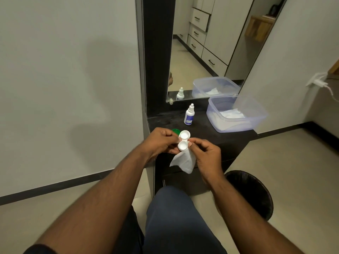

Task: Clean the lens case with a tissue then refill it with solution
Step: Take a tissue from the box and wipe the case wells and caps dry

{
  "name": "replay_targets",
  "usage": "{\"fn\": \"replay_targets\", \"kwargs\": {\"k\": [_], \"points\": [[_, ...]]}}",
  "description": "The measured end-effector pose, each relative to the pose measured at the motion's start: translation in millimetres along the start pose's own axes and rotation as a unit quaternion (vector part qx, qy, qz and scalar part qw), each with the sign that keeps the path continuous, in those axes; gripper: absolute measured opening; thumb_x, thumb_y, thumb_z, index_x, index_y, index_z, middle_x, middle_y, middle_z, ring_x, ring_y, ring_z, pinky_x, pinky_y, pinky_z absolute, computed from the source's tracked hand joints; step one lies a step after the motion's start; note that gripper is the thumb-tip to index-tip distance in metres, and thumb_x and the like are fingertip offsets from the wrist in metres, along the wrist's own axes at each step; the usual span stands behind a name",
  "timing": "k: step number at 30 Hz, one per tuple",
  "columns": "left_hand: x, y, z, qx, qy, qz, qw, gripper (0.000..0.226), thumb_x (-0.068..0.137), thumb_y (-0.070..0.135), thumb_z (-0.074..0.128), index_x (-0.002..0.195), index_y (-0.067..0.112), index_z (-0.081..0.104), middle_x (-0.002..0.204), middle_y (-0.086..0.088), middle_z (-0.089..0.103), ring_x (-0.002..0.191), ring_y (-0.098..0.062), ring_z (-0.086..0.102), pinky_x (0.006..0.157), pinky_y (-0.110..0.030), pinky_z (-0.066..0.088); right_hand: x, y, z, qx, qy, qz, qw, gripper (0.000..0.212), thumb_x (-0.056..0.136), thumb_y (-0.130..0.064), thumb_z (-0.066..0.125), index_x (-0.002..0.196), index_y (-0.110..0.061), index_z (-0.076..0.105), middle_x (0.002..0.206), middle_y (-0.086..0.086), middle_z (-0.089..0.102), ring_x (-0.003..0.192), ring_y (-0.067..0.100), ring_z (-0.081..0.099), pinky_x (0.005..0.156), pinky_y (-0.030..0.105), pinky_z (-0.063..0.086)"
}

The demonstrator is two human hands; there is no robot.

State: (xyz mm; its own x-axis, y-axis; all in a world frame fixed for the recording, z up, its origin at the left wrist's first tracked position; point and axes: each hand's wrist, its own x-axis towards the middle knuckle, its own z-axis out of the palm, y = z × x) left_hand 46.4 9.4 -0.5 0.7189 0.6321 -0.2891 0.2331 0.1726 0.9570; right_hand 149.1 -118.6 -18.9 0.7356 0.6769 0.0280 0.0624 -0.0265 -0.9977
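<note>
Over the bench's [211,132] front edge, our left fingers [174,139] pinch the case [183,140], right fingers [192,143] clamp the tissue [184,162]

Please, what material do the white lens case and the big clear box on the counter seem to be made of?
The white two-well lens case looks like smooth, opaque moulded plastic, with an even matte sheen. The large translucent bluish rectangular box also seems plastic: the white tissues inside show through its walls, which look slightly cloudy, not glassy.
</note>
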Motion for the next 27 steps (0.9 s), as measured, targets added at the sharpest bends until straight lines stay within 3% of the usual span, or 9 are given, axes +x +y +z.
{"fn": "replay_targets", "kwargs": {"k": [4,8,13,16,19,21,23,27], "points": [[3.0,-4.6,-0.3,-0.005,0.022,0.004,1.0,0.008,0.088,0.005,0.063,0.093,0.002,0.068,0.089,-0.015,0.071,0.069,-0.019,0.072,0.059,-0.024,0.058,-5.8,1.5,0.2,-0.045,-0.016,0.005,0.999,0.012,0.082,-0.006,0.068,0.092,-0.011,0.073,0.089,-0.001,0.071,0.08,0.005,0.067,0.069,0.014,0.053],[4.3,-4.5,0.5,-0.041,0.043,-0.013,0.998,0.007,0.091,0.006,0.058,0.086,0.006,0.064,0.097,-0.02,0.069,0.08,-0.026,0.072,0.062,-0.027,0.059,-23.3,5.9,-7.5,-0.083,-0.156,0.102,0.979,0.008,0.08,-0.008,0.071,0.083,-0.012,0.077,0.079,-0.001,0.074,0.073,0.008,0.068,0.066,0.018,0.053],[2.0,-2.0,2.3,-0.002,0.049,-0.004,0.999,0.004,0.086,0.004,0.063,0.085,0.007,0.065,0.097,-0.018,0.068,0.077,-0.024,0.072,0.064,-0.032,0.06,-8.2,-5.4,-21.0,0.044,-0.049,0.113,0.991,0.013,0.083,-0.004,0.066,0.092,-0.009,0.074,0.09,0.007,0.074,0.085,0.018,0.068,0.079,0.031,0.055],[-2.3,1.8,6.4,0.066,0.017,0.016,0.998,0.006,0.084,0.004,0.063,0.087,0.005,0.068,0.089,-0.015,0.069,0.07,-0.018,0.069,0.058,-0.027,0.058,8.2,-18.4,-25.4,0.003,-0.051,0.026,0.998,0.021,0.085,-0.002,0.063,0.103,-0.008,0.071,0.096,0.004,0.072,0.084,0.008,0.067,0.073,0.021,0.053],[-4.9,3.6,9.2,0.104,0.004,0.015,0.994,0.008,0.085,0.006,0.064,0.089,0.003,0.07,0.089,-0.012,0.07,0.069,-0.014,0.068,0.057,-0.023,0.057,20.0,-29.5,-29.3,-0.149,-0.074,-0.11,0.98,0.029,0.082,-0.003,0.067,0.109,-0.013,0.069,0.097,-0.003,0.069,0.082,-0.006,0.061,0.074,0.008,0.046],[-4.2,3.6,7.6,0.088,0.005,0.01,0.996,0.008,0.087,0.007,0.062,0.091,0.004,0.068,0.09,-0.011,0.07,0.068,-0.013,0.068,0.057,-0.023,0.057,26.3,-32.6,-31.2,-0.245,-0.093,-0.216,0.94,0.028,0.079,-0.001,0.069,0.106,-0.011,0.071,0.092,0.001,0.067,0.08,-0.003,0.058,0.074,0.007,0.044],[-4.3,4.0,5.8,0.065,-0.003,0.001,0.998,0.005,0.089,0.009,0.059,0.091,0.007,0.064,0.09,-0.011,0.068,0.069,-0.015,0.068,0.058,-0.024,0.057,30.8,-33.2,-31.9,-0.324,-0.13,-0.306,0.885,0.023,0.078,-0.001,0.07,0.101,-0.007,0.072,0.092,0.006,0.067,0.083,0.006,0.06,0.077,0.015,0.046],[-5.7,5.6,4.8,0.046,-0.016,-0.005,0.999,0.004,0.092,0.011,0.055,0.089,0.013,0.056,0.102,-0.014,0.067,0.087,-0.027,0.071,0.059,-0.024,0.057,32.1,-30.7,-27.3,-0.416,-0.187,-0.394,0.798,0.024,0.077,-0.003,0.071,0.1,-0.007,0.071,0.096,0.009,0.067,0.083,0.022,0.065,0.072,0.029,0.052]]}}
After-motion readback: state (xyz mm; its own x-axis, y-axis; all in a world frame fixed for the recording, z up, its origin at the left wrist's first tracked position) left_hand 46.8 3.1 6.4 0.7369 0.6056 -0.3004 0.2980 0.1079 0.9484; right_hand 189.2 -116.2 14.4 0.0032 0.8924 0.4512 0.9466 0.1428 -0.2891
